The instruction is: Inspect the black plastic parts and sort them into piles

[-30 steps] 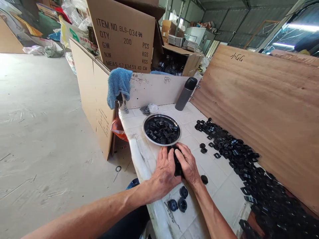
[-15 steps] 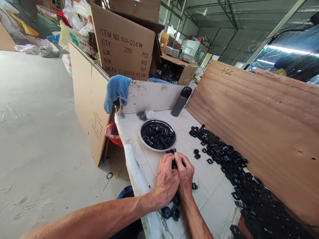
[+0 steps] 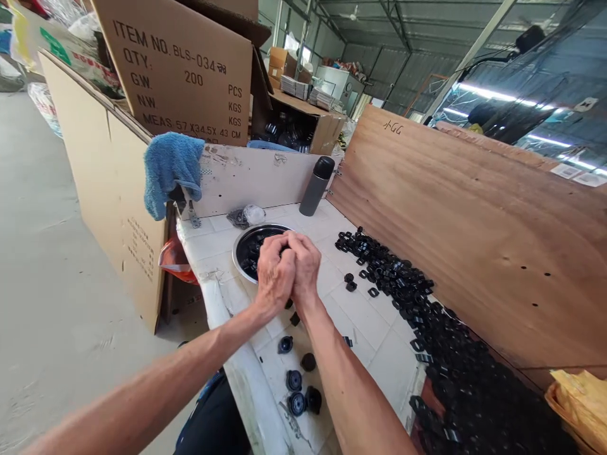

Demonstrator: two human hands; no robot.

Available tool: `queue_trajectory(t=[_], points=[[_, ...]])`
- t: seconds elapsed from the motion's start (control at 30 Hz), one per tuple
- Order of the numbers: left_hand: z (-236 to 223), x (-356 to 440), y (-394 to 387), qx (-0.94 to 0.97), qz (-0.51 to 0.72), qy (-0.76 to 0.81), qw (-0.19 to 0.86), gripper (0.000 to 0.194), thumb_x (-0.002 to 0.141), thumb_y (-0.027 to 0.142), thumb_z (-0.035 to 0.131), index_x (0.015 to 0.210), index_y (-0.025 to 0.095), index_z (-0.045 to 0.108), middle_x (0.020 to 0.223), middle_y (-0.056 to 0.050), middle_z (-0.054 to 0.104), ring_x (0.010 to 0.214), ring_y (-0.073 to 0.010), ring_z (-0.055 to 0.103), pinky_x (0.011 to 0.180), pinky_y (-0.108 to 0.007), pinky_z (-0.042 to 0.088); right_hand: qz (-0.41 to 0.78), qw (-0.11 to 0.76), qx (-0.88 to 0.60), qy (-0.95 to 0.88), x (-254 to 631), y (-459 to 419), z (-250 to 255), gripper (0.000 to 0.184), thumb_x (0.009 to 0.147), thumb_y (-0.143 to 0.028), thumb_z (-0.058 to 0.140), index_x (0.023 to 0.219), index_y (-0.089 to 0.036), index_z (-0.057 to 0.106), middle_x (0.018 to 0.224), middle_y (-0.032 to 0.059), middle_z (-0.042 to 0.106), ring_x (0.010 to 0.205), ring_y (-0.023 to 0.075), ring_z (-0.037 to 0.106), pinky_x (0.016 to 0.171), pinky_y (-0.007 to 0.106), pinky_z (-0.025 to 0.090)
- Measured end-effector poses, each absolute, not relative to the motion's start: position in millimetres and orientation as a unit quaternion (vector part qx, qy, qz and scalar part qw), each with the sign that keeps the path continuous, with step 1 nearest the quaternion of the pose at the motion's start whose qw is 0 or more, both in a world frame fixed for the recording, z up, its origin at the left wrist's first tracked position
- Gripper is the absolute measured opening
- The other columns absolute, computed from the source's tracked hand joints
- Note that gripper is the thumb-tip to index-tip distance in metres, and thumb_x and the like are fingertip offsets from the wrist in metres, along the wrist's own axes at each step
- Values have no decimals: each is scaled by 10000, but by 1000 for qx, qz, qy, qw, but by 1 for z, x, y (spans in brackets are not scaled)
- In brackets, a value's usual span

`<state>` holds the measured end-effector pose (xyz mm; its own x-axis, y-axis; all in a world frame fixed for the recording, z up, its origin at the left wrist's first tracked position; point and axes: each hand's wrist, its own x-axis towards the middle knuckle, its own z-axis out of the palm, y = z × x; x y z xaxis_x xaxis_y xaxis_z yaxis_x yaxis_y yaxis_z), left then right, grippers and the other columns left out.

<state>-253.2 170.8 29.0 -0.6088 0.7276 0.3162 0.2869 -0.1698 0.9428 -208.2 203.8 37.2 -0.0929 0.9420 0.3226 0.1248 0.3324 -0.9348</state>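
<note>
My left hand (image 3: 274, 273) and my right hand (image 3: 306, 265) are pressed together over the near right side of a round metal tray (image 3: 235, 260). Their fingers are curled inward, closed, and hide whatever lies between them. Small black plastic pieces (image 3: 250, 253) fill the part of the tray that shows. Below my wrists, several round black plastic parts (image 3: 294, 380) lie on the white tabletop (image 3: 332, 300). Two small black pieces (image 3: 350, 285) sit apart to the right of my right hand.
A long heap of black plastic pieces (image 3: 403, 272) runs along the wooden board (image 3: 455, 221) on the right. Towards the back stand a grey bottle (image 3: 313, 189) and a small plastic bag (image 3: 244, 216). A blue towel (image 3: 173, 167) hangs at the left corner, beside cardboard boxes (image 3: 184, 76).
Both hands have moved forward together from the table in front of the tray to over its edge. More round black parts show below them. The camera view has turned to the right.
</note>
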Motion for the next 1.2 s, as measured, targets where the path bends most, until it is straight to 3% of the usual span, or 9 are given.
queue_trajectory(t=[0.2, 0.33, 0.4, 0.5, 0.6, 0.77, 0.83, 1.03, 1.2], points=[[17, -284, 163, 509, 558, 653, 51, 222, 880, 188, 518, 1032, 180, 680, 1212, -112, 680, 1225, -292, 567, 1101, -481, 441, 298, 480, -470, -678, -144, 238, 17, 361, 881, -468, 554, 969, -179, 751, 1109, 96, 749, 1104, 248, 646, 1040, 381, 461], [2, -285, 101, 644, 490, 588, 22, 158, 951, 302, 569, 1052, 202, 638, 1076, -79, 681, 1054, -242, 629, 960, -418, 534, 283, 364, -483, -744, -60, 245, 6, 321, 751, -484, 716, 873, -194, 784, 1089, 135, 745, 1140, 328, 621, 1121, 512, 361], [-12, -282, 69, 678, 414, 605, 59, 430, 890, 495, 663, 1172, 177, 593, 1167, -129, 656, 1098, -298, 624, 929, -471, 555, 291, 313, -473, -771, -32, 235, -2, 379, 787, -548, 686, 929, -215, 799, 1155, 127, 732, 1160, 329, 616, 1122, 528, 360], [-34, -269, 37, 731, 340, 584, 93, 1167, 593, 833, 729, 1441, 105, 395, 1485, -297, 437, 1370, -480, 458, 1039, -638, 483, 297, 265, -444, -803, -11, 200, -13, 513, 851, -645, 614, 1125, -244, 778, 1292, 108, 679, 1251, 325, 562, 1141, 516, 351], [-49, -251, 28, 774, 305, 547, 93, 1487, 445, 865, 769, 1553, 63, 186, 1607, -380, 184, 1501, -568, 191, 1153, -728, 307, 254, 235, -397, -850, -4, 152, -20, 627, 921, -699, 505, 1313, -246, 690, 1394, 123, 604, 1322, 344, 493, 1136, 526, 364], [-52, -233, 48, 762, 274, 578, 99, 1245, 677, 598, 839, 1547, 50, 137, 1602, -407, 164, 1517, -551, 146, 1153, -702, 329, 205, 187, -339, -899, -15, 93, -32, 944, 862, -702, 620, 1613, -227, 300, 1595, 161, 392, 1440, 417, 355, 1154, 600, 328], [-51, -233, 58, 769, 258, 576, 100, 1088, 763, 479, 815, 1529, 51, 173, 1589, -392, 214, 1517, -535, 186, 1144, -683, 357, 159, 175, -323, -916, -27, 87, -35, 1017, 828, -681, 682, 1621, -205, 258, 1588, 192, 391, 1417, 446, 367, 1108, 646, 344], [-44, -235, 78, 826, 228, 511, 75, 502, 900, 332, 679, 1311, 127, 477, 1420, -213, 485, 1216, -352, 545, 1064, -530, 491, 92, 199, -317, -923, -54, 105, -35, 476, 975, -442, 604, 1360, -163, 577, 1337, 169, 591, 1118, 323, 549, 915, 500, 528], [-40, -245, 95, 863, 188, 467, 45, 359, 953, 394, 596, 1180, 118, 565, 1154, -147, 572, 960, -279, 579, 759, -401, 579, 50, 229, -303, -924, -53, 112, -37, 312, 989, -285, 596, 1277, -167, 608, 1172, 135, 639, 986, 274, 578, 836, 421, 576]])
